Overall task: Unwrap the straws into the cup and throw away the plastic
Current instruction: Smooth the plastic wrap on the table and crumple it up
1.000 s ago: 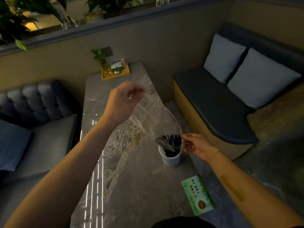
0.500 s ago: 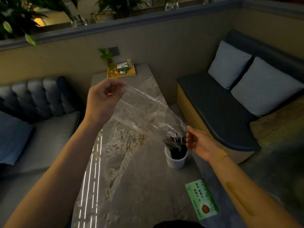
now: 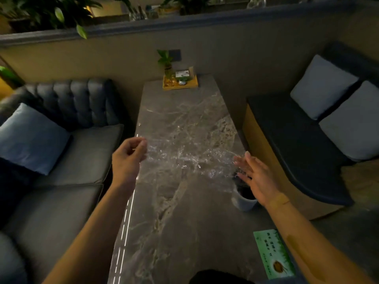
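A clear plastic wrap (image 3: pixel 184 158) stretches in the air over the marble table (image 3: pixel 180 232). My left hand (image 3: pixel 129 158) pinches its left end with fingers closed. My right hand (image 3: pixel 254 177) is at the wrap's right end with fingers spread, palm toward the plastic; whether it touches the wrap is unclear. Just below that hand stands a small white cup (image 3: pixel 244 201) near the table's right edge. Dark straws (image 3: pixel 239 174) poke out of it, mostly hidden behind my right hand.
A green printed card (image 3: pixel 273 254) lies at the table's near right corner. A yellow tray (image 3: pixel 180 83) with a small plant and a box sits at the far end. A grey sofa (image 3: pixel 61 156) flanks the left, a dark bench with cushions (image 3: pixel 297 144) the right.
My left hand has dropped lower and pulled the wrap off the straws. The wrap now hangs level between my hands. My right hand has opened its fingers above the cup.
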The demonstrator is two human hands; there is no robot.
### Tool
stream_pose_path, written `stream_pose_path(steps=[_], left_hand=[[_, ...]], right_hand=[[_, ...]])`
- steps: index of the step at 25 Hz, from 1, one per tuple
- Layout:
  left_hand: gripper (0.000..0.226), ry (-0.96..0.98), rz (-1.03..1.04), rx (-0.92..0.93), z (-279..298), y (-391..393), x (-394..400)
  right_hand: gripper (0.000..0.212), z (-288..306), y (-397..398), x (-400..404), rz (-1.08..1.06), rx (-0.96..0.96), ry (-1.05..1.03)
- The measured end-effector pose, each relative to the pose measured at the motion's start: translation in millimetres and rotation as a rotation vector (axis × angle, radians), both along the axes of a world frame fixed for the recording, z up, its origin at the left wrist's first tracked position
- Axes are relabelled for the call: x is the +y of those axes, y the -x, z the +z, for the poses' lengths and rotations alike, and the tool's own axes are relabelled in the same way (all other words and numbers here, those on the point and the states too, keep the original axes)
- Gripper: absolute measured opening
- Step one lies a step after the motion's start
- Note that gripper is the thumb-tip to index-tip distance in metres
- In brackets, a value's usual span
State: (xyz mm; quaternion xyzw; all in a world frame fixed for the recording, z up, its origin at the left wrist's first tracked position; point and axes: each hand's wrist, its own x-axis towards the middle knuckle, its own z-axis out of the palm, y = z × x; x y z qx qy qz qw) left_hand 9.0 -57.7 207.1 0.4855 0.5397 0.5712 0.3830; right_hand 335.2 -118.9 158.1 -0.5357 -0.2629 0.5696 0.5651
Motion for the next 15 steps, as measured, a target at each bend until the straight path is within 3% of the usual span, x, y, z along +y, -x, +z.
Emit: stream_pose_path(steps=[3, 6, 10, 15], left_hand=[[0.004, 0.16, 0.072, -0.138, -38, 24, -20], [0.003, 0.265, 0.158, -0.162, -69, 43, -43], [0.006, 0.355, 0.22, -0.007, -106, 64, -72], [0.014, 0.429, 0.203, 0.313, -153, 91, -98]], right_hand=[[0.015, -8, 24, -4, 0.078, -0.041, 0.012], [0.026, -26, 47, -9, 0.101, -0.101, 0.061], [0.034, -57, 74, -19, 0.102, -0.129, 0.175], [0.013, -108, 99, -36, 0.103, -0.348, 0.282]])
